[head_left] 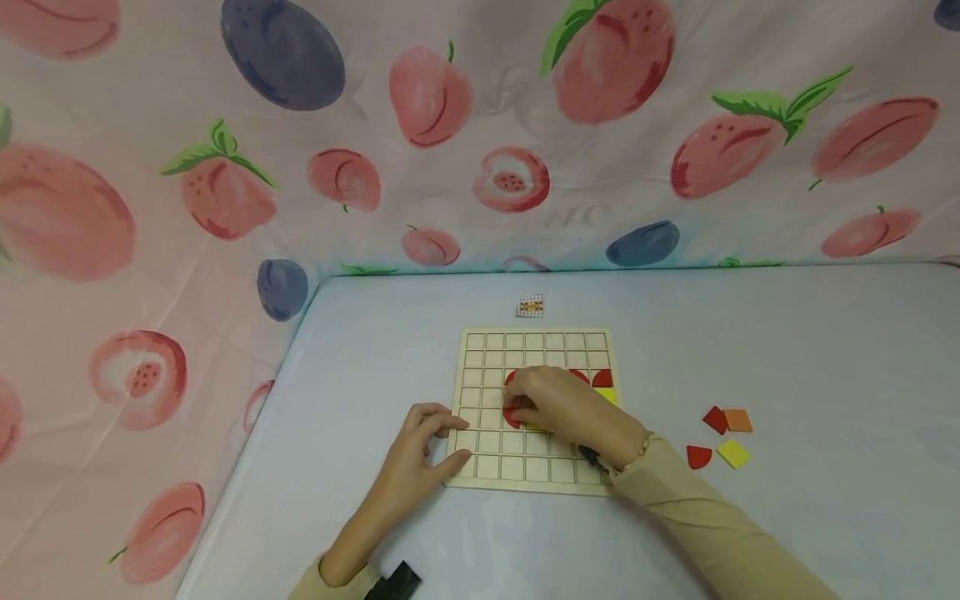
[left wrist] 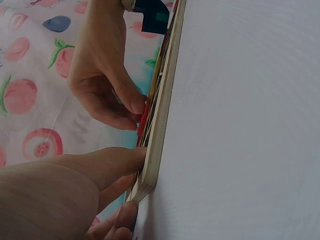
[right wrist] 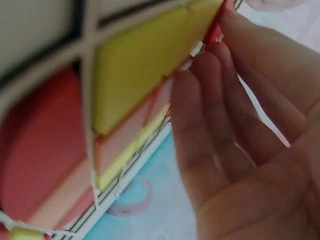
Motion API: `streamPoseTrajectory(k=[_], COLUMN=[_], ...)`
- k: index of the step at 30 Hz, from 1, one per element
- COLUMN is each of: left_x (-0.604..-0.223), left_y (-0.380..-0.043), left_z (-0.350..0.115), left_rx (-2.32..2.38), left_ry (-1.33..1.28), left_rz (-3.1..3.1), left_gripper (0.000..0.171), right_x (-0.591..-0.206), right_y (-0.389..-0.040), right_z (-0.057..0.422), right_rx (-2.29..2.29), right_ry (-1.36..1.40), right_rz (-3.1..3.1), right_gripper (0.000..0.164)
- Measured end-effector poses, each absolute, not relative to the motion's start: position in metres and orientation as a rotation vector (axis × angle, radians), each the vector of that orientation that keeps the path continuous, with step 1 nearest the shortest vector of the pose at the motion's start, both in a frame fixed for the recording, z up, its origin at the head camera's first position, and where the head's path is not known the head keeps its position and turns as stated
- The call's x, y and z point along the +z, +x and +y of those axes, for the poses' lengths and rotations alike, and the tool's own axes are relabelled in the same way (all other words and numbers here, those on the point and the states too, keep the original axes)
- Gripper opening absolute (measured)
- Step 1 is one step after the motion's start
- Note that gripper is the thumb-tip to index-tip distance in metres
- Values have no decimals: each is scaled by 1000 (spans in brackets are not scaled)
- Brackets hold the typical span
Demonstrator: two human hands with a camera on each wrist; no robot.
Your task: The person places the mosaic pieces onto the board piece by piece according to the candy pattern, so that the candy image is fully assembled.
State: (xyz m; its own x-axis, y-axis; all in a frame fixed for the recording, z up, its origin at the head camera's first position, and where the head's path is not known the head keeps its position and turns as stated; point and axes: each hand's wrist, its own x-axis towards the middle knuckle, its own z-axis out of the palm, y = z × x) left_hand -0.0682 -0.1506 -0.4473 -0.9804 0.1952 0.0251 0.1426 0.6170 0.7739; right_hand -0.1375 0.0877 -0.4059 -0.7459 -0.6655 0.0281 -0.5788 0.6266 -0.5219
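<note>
White tabletop (head_left: 337, 350), right hand (head_left: 549, 402) at red piece (left wrist: 143, 121)

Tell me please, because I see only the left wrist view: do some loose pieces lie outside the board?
Observer: Yes, in the head view two red pieces, an orange piece and a yellow piece lie to the right of the board.
Operator: Thank you. Is there also something beyond the far edge of the board?
Observer: Yes, a small card with a grid pattern is there.
</note>
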Motion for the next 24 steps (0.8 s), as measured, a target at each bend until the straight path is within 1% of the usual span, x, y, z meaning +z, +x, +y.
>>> streamPoseTrajectory(k=[4,9,24], left_x=[-447,-447,-447], left_y=[-68,-68,-68], left_z=[-151,-151,-150], left_rx=[1313,1309,1304], left_ry=[290,285,273], left_rz=[2771,2768,2771], left_gripper=[31,31,31], right_x=[-404,-402,-402], right_y=[-138,-139,-138], right_z=[89,89,92], right_rx=[-725,-688,-689], right_ry=[-1035,-1055,-1087], right_rz=[2661,2644,2638], right_gripper=[15,18,17])
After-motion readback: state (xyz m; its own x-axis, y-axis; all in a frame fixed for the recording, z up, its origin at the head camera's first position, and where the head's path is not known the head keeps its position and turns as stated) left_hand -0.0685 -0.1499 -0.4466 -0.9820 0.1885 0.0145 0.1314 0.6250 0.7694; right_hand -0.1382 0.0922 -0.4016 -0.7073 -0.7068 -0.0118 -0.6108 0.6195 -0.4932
